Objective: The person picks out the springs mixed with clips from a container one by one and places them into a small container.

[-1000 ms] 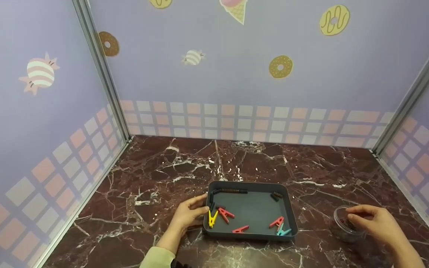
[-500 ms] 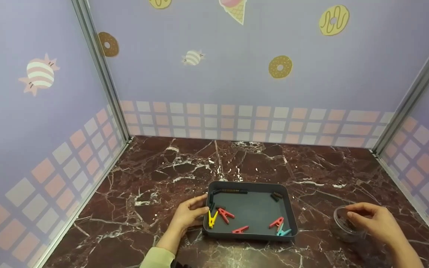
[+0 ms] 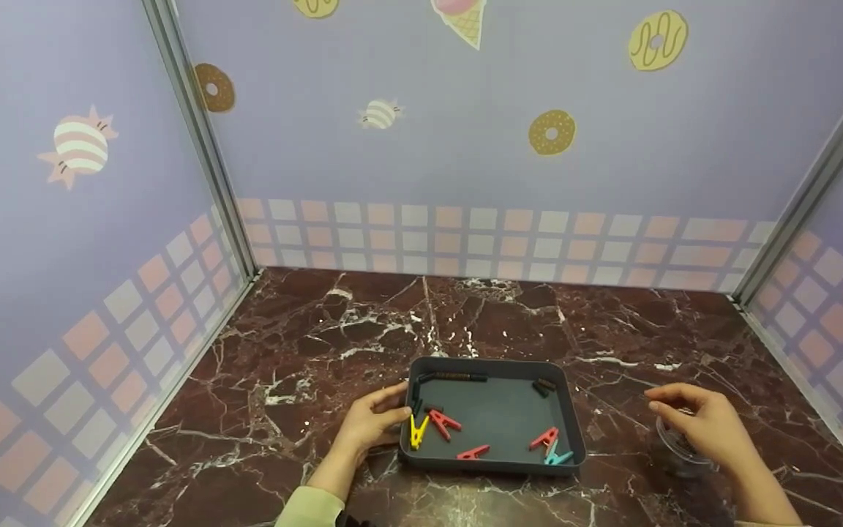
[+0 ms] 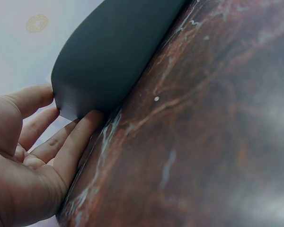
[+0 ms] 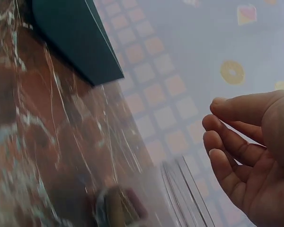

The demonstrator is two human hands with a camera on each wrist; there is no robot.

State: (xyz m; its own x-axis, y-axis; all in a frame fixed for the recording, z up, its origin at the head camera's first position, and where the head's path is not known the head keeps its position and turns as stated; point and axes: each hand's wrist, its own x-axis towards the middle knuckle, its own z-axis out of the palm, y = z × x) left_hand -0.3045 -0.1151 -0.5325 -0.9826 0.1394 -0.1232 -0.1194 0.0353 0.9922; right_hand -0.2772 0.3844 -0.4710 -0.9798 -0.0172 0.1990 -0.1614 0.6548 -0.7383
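Observation:
A dark grey rectangular tray (image 3: 498, 410) stands on the table, its left side touched by my left hand (image 3: 372, 422). In the left wrist view, the fairly straight fingers (image 4: 68, 146) rest against the outer wall. Inside lie a yellow clothespin (image 3: 418, 432), several red clothespins (image 3: 445, 422), a light blue clothespin (image 3: 556, 455) and black cylinders with brownish markings (image 3: 458, 376), which look like batteries. Right of the tray, my right hand (image 3: 707, 421) hovers over a clear round jar (image 3: 679, 448), fingers loosely bent, nothing visible between them. Reddish and tan contents blur inside the jar in the right wrist view.
The brown-red marble table (image 3: 304, 344) has white veins and small pale specks. Lilac panels (image 3: 465, 168) with sweets and checks enclose its back and both sides, joined by metal corner posts (image 3: 205, 154).
My right hand has risen from the jar's mouth and shifted left and away from me. The left hand and tray have stayed in place.

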